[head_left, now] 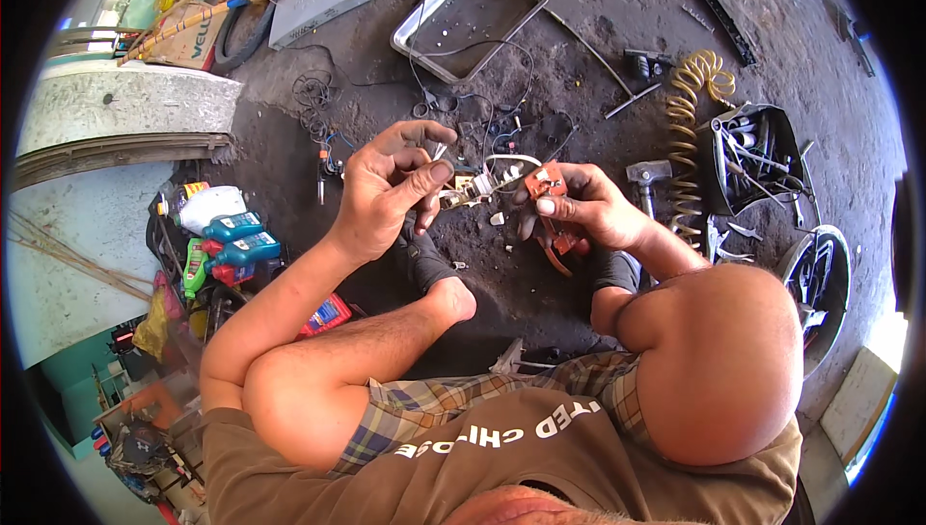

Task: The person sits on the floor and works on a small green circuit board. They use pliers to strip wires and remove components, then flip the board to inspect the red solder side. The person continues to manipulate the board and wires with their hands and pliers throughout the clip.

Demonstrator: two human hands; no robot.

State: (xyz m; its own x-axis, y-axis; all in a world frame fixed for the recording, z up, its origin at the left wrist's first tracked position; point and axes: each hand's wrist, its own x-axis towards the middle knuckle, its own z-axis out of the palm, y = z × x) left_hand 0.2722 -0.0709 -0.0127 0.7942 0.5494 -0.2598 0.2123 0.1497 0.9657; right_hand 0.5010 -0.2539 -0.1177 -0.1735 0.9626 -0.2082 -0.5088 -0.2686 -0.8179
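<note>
In front of me, my left hand (391, 183) pinches a small pale sliver (440, 151) between thumb and fingers; its kind is too small to make out. My right hand (593, 205) grips an orange-red plastic part (546, 181) with metal bits on its face. More red material hangs below that part, partly hidden by the fingers. Between the hands lies a small electrical assembly (476, 186) with white and yellowish pieces. A white cable (516, 159) arches from it toward the right hand. Whether cable and orange-red part are joined, I cannot tell.
A metal tray (400, 41) lies ahead on the dirt floor, near tangled black wires (313, 91). To the right are a hammer (648, 174), a coiled yellow hose (683, 120) and a cut-open container (719, 163) of tools. Several bottles (236, 226) stand at left.
</note>
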